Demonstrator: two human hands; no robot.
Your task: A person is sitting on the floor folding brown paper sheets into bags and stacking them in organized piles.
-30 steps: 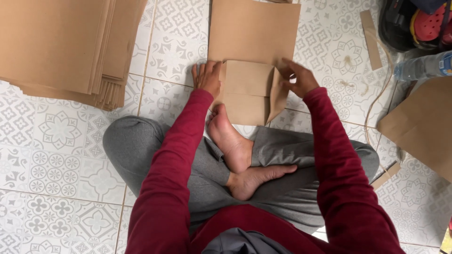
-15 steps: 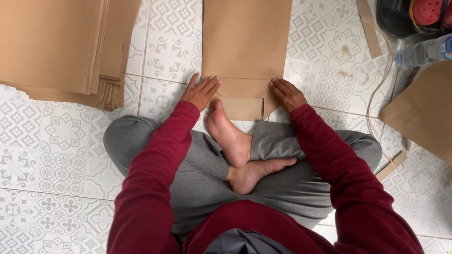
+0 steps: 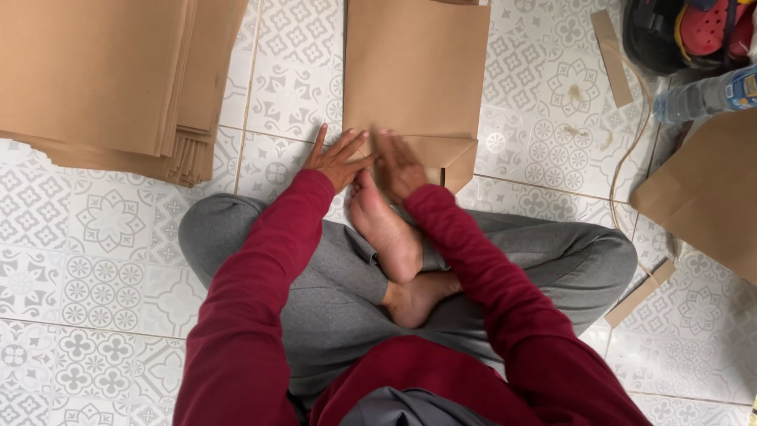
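A brown paper bag lies flat on the patterned tile floor in front of my crossed legs, its folded bottom flap nearest me. My left hand rests flat with spread fingers at the bag's lower left corner. My right hand, blurred by motion, presses flat on the folded flap close beside the left hand. Neither hand grips anything. My bare foot lies just below both hands.
A thick stack of brown paper sheets lies at the upper left. Another brown bag sits at the right, near a plastic water bottle, shoes, paper strips and a thin cord.
My hands let go of the raised flap, pressed it flat with hands apart at the bag's corners, and now my right hand has slid left across the fold toward my left hand.
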